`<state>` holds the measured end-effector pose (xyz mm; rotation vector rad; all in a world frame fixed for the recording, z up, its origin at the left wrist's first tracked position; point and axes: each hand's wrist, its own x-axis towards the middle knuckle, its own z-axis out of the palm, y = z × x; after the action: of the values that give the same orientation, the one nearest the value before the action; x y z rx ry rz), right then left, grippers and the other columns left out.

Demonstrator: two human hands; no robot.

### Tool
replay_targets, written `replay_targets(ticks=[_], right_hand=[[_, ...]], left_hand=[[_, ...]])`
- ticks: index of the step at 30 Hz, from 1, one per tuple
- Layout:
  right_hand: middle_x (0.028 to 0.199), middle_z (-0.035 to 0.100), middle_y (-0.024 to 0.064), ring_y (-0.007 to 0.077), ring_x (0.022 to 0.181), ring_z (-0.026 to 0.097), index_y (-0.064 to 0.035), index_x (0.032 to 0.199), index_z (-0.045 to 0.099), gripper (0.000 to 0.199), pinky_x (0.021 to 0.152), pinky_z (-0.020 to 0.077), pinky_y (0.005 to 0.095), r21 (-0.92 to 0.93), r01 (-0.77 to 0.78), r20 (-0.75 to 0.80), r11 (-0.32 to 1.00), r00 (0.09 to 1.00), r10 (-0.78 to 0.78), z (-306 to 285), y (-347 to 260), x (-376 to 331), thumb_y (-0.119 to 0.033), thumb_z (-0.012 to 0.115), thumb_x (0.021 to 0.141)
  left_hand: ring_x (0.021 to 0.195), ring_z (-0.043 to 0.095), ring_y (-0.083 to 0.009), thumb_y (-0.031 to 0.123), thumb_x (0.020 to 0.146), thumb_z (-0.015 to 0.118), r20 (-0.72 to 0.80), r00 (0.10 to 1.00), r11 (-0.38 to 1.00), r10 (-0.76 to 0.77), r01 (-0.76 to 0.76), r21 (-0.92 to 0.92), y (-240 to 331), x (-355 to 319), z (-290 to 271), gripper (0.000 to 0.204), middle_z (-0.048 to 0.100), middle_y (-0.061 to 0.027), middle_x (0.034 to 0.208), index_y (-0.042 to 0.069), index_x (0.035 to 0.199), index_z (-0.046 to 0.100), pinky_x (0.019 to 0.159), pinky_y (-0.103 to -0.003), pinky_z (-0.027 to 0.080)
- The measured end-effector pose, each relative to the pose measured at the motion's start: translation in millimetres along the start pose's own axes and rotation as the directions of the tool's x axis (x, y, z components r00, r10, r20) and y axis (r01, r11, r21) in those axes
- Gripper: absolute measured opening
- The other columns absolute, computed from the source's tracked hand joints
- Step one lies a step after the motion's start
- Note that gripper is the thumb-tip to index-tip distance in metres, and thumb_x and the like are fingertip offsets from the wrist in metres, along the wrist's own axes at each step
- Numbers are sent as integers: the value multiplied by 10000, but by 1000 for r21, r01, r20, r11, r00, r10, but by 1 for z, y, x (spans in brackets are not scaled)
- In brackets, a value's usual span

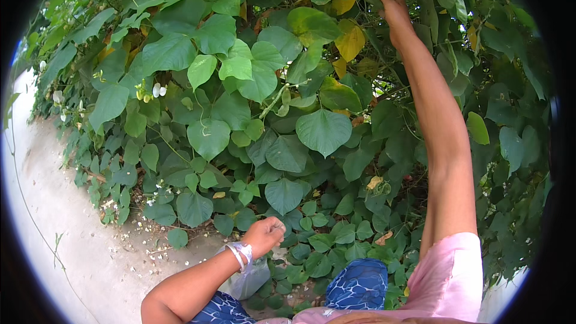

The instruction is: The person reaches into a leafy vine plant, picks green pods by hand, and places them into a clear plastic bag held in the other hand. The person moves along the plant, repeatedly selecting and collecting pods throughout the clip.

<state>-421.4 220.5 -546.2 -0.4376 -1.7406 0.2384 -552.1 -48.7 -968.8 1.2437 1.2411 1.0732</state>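
Note:
My right arm stretches up along the right side, and my right hand (pixel 395 13) reaches in among the leaves at the top. The thumb shows, but leaves and shade hide the fingertips, so its grip cannot be made out. My left hand (pixel 265 237) is low in the middle, in front of the lower leaves, with fingers curled closed; whatever it may hold is hidden. A clear plastic bag (pixel 253 279) hangs from my left wrist, next to a white bangle (pixel 234 255). Around both hands is a dense climbing bean vine (pixel 285 153) with broad green leaves.
Some leaves are yellow (pixel 350 40). Flat green pods (pixel 277 101) hang in the vine's middle, and white flowers (pixel 159 90) stand out at left. Pale concrete ground (pixel 54 204) lies at left, scattered with fallen petals (pixel 150 240). A patterned blue trouser leg (pixel 358 283) is below.

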Motion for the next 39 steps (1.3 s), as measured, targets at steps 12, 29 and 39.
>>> replay_targets(ticks=[12,29,39], right_hand=[[1347,405,71,238,1235,368,-127,1392,296,658,983,279,416,86,-217,16,972,976,216,-15,6,-12,-460,492,860],[1232,526,100,203,1124,472,-22,1237,492,523,957,335,308,-92,322,272,942,919,-287,143,-2,4,-427,447,908],[1226,476,285,387,1163,458,24,1353,256,730,956,354,381,-234,360,343,903,900,-270,156,-13,-87,-439,522,855]], left_hand=[[676,572,-112,180,882,517,5,998,998,60,-60,-29,-8,-3,2,189,600,-53,760,-2,920,544,639,-266,479],[710,601,-133,189,880,515,20,997,996,80,-79,-47,3,-12,-2,214,607,-69,764,-15,935,546,661,-270,491],[727,600,-135,152,881,497,37,997,996,73,-71,-51,6,-17,-7,174,605,-81,805,-5,949,528,689,-269,488]])
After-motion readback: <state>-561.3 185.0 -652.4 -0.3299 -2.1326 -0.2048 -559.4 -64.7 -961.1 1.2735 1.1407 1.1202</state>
